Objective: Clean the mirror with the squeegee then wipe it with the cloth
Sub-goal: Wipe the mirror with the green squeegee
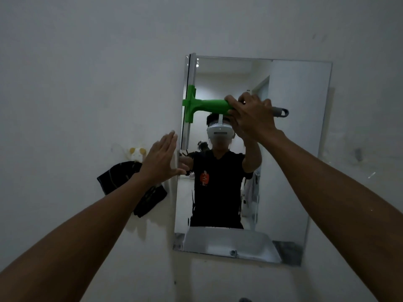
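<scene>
Two bare forearms reach up: right hand (250, 115) fingers wrapped around the green squeegee (207, 105), blade upright at the mirror (294, 149)'s left edge, left hand (161, 158) flat, fingers together, steadying; squeegee step, likely sweeping rightward next

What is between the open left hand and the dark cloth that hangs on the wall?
In the head view nothing lies between them: the left hand and its forearm overlap the dark cloth, which hangs on the wall behind them.

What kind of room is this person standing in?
Probably a bathroom or washroom. A frameless mirror hangs on a plain white wall, a white sink shows reflected along its bottom edge, and a dark cloth hangs from a hook beside it.
</scene>
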